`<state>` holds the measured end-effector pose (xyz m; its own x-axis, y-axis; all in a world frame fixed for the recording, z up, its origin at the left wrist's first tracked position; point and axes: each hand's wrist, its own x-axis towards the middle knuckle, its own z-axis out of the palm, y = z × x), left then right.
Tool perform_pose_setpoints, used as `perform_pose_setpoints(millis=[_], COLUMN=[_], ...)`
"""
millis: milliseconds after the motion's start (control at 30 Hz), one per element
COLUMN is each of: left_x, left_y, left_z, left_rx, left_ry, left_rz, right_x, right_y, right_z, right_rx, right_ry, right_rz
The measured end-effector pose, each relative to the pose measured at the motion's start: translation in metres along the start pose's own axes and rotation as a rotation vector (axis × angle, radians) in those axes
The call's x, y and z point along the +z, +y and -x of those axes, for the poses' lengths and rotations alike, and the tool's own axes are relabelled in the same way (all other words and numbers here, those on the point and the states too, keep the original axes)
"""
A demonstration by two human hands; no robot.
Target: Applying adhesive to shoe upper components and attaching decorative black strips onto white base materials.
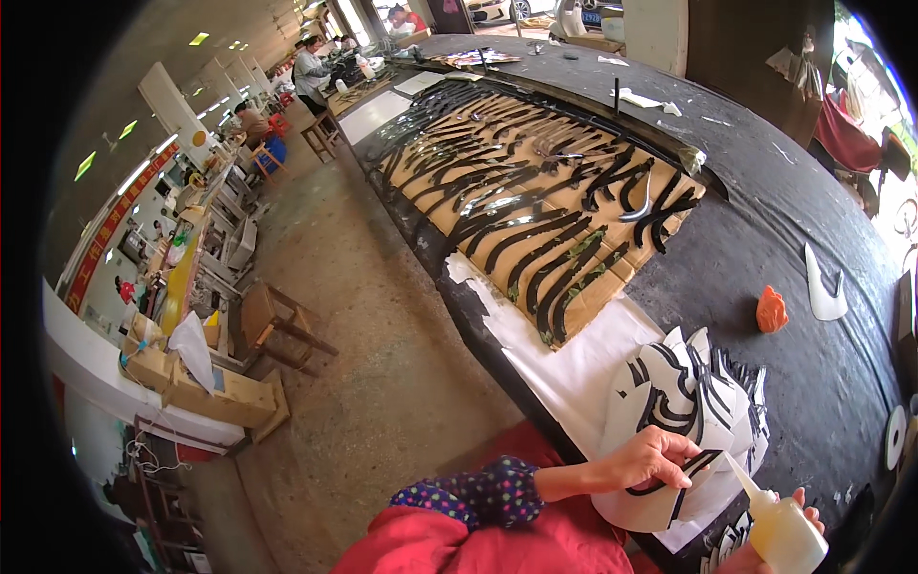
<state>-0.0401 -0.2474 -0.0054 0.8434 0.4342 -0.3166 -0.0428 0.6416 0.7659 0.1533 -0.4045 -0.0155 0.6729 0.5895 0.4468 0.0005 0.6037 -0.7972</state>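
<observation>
My left hand (pixel 646 459) pinches a narrow black strip (pixel 706 461) between thumb and fingers, above a heap of white curved pieces with black edging (pixel 626 502). In my right hand (pixel 811 513) is a translucent squeeze bottle (pixel 788 538) with pale yellow liquid inside, tilted so its long thin nozzle reaches up to the far end of the strip. The nozzle tip looks to be at or very near the strip; contact cannot be made out. Much of the right hand is hidden behind the bottle.
Beyond the heap, a cardboard sheet (pixel 612 279) carries rows of curved black strips. On the black-covered table (pixel 712 277) lie an orange crumpled lump (pixel 771 310), a white hooked piece (pixel 824 285) and a white ring (pixel 895 437). A wooden stool (pixel 272 314) stands left; people work farther back.
</observation>
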Motion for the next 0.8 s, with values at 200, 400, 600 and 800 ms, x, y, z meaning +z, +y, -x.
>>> perform_pose_setpoints(millis=[200,400,600,800], left_x=[-0.002,-0.001,0.004,0.003], left_y=[-0.006,-0.001,0.003,0.0], left_z=[-0.005,0.0,-0.002,-0.003], left_rx=[0.042,-0.017,-0.009,-0.035], left_ry=[0.048,0.079,0.058,0.083], left_rz=[-0.018,-0.106,-0.143,-0.102], right_x=[0.007,0.02,0.032,0.034], right_y=[-0.005,-0.013,-0.015,-0.019], right_z=[-0.004,-0.004,-0.01,-0.008], right_rx=[-0.057,0.05,-0.059,0.002], right_ry=[-0.011,-0.113,-0.124,-0.17], right_rz=[-0.03,-0.333,-0.149,-0.187])
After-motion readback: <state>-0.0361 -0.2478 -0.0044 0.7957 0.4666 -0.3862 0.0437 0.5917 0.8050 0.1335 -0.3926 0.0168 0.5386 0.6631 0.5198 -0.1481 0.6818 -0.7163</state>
